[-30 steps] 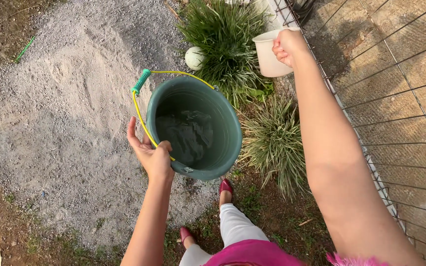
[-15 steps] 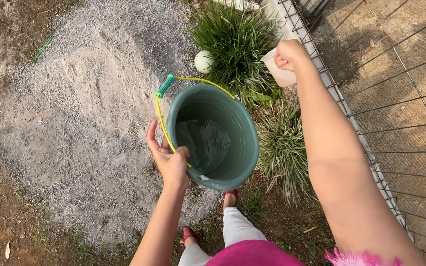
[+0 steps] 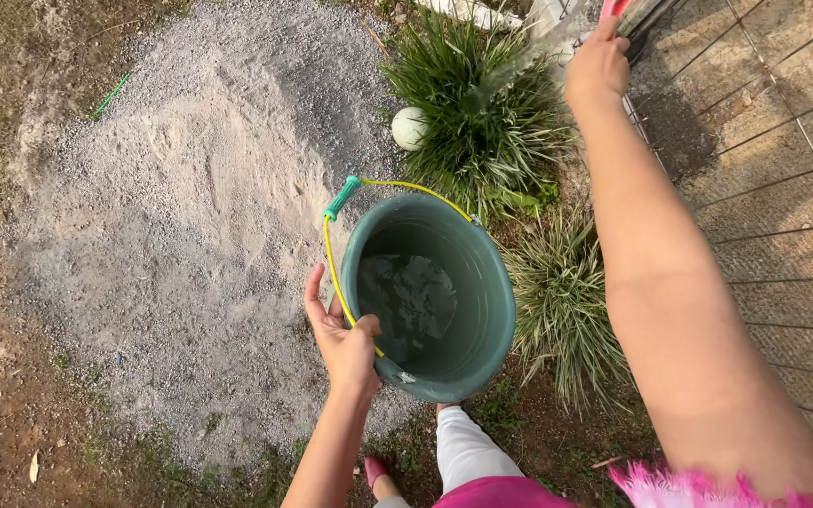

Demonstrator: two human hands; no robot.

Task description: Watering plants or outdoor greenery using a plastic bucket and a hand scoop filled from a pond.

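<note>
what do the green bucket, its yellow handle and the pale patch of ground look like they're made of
The round dark green bucket, held at the rim by the left hand, looks like smooth moulded plastic with an even, dull sheen. Its thin yellow bail handle seems coated wire, carrying a ribbed teal grip, probably plastic. The pale grey patch looks like loose sand and fine gravel, grainy and matte.

Bare brown earth ground [image 3: 11,404] carries a wide patch of pale grey gravel and sand [image 3: 181,216]. Two clumps of long-leaved green grass [image 3: 482,103] grow beside it, with a round white ball [image 3: 409,127] resting at the gravel's edge. A thin green stick [image 3: 108,97] lies near the gravel.
</note>
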